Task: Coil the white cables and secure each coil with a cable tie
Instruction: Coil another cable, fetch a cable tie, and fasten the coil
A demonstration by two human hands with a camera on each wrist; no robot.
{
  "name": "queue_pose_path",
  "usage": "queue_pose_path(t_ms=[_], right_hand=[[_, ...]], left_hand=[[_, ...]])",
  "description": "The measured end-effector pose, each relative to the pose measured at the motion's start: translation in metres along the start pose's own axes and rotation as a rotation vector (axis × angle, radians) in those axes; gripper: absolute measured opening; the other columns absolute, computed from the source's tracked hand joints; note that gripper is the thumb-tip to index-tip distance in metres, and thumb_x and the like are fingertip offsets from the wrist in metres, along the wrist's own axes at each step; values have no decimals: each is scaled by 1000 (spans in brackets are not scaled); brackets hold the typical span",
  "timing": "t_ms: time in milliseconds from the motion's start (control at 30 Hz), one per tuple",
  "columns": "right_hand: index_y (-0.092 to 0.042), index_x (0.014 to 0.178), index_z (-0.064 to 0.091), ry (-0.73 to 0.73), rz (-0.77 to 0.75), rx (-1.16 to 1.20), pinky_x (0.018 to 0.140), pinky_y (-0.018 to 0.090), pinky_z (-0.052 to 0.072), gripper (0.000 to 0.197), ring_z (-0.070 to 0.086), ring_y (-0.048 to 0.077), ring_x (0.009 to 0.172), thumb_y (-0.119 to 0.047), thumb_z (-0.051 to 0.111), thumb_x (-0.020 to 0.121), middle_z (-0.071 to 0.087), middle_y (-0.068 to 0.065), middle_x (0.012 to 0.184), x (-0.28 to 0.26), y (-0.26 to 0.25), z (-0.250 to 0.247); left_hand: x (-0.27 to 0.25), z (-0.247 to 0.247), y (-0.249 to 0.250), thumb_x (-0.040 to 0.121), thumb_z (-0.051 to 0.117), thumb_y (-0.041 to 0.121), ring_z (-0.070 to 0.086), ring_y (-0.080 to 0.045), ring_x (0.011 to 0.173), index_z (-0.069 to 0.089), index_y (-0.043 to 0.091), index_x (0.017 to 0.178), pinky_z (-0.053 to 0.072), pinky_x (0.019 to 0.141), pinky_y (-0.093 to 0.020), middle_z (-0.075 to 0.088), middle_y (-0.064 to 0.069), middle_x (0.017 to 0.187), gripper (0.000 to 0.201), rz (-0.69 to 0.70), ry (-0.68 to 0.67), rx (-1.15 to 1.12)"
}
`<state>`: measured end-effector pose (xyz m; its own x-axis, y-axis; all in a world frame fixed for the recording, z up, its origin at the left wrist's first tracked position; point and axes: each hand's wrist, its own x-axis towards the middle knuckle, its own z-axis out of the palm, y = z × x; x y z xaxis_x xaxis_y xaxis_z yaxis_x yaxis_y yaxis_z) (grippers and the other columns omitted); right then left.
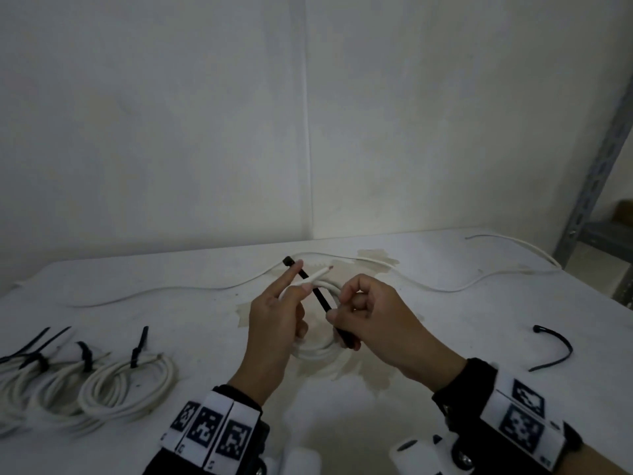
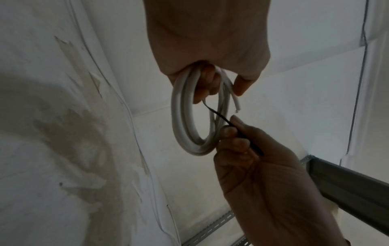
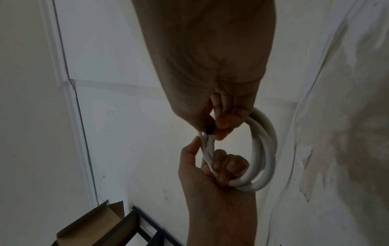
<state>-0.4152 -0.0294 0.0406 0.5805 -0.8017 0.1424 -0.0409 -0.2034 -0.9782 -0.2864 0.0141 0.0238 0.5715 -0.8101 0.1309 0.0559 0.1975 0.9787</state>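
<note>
A white cable coil [image 1: 317, 353] is held above the table between both hands. My left hand [image 1: 291, 293] grips one side of the coil [image 2: 182, 116], fingers curled round its strands, with the index finger stretched toward the head of a black cable tie [image 1: 321, 298]. The tie lies slanted across the coil. My right hand [image 1: 342, 318] pinches the tie's lower end, and the wrist views show the thin strip [image 2: 214, 114] [image 3: 209, 129] between thumb and fingers. The coil's [image 3: 267, 149] loose end [image 1: 322, 271] sticks up beside the tie.
Three tied coils [image 1: 126, 385] with black ties lie at the table's near left. A loose white cable [image 1: 171, 289] snakes along the back of the table. A spare black tie [image 1: 555, 347] lies at the right. A metal shelf upright [image 1: 596, 186] stands beyond the right edge.
</note>
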Motion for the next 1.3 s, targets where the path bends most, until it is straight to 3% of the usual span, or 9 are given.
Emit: queue_pose_path(t_ms=[100,167,300,467,633,700,867,1067,1300], right_hand=[[-11,76,46,-2,-36,23,45,23,42,21,50,14,42,2,62,83,55,5,55,2,1,7],[-11,76,46,-15,-51,36,46,24,42,21,52,15,43,2,62,83,55,5,55,2,1,12],[-9,76,47,-88,-83,44,47,23,44,19,52,14,43,2,61,84,55,16,64,0,0,21],[-9,77,56,-141,-119,85,49,19,45,14,55,11,48,2,59,85,57,11,63,-3,0,26],[-12,93,67,-255,-200,39,70,20,53,33,66,12,70,12,45,89,65,-1,73,-9,-1,24],[-15,93,68,-248,-260,15,74,23,55,30,67,12,74,10,52,86,67,-7,77,-10,-3,26],[-24,82,71,-93,-375,13,60,19,51,11,58,5,64,-18,65,76,59,-16,76,-4,-10,29],[-11,72,65,-10,-233,89,51,17,50,11,61,7,49,-3,69,78,64,-4,53,4,-10,32],[-5,70,66,27,-159,49,50,17,49,9,60,9,47,-5,70,78,63,4,56,8,-9,32]], left_hand=[[1,-9,4,87,54,9,29,-8,38,58,14,82,30,39,-20,32,9,40,8,-27,48,-59],[3,-17,5,87,55,8,28,-8,38,44,13,78,28,39,-21,32,9,39,14,-24,76,-77],[3,-26,11,88,52,7,26,-6,38,61,23,95,27,39,-20,29,8,43,20,4,63,-102],[2,-32,15,89,49,5,25,-5,38,68,15,86,25,38,-18,30,8,43,22,-9,40,-164],[2,-35,14,91,48,8,25,-5,37,64,15,83,24,37,-17,28,9,42,19,-55,20,-206],[2,-34,13,91,48,8,25,-6,39,63,15,79,24,37,-17,28,8,43,20,-59,-2,-206],[-3,-29,12,90,48,9,25,-8,41,59,14,71,23,39,-19,28,2,50,23,-60,-70,-196],[-6,-29,10,91,47,10,20,-7,39,64,16,69,21,38,-19,22,6,46,28,-47,-50,-173],[-8,-27,5,90,45,6,18,-7,38,68,11,86,19,38,-18,23,6,44,24,-33,-34,-142]])
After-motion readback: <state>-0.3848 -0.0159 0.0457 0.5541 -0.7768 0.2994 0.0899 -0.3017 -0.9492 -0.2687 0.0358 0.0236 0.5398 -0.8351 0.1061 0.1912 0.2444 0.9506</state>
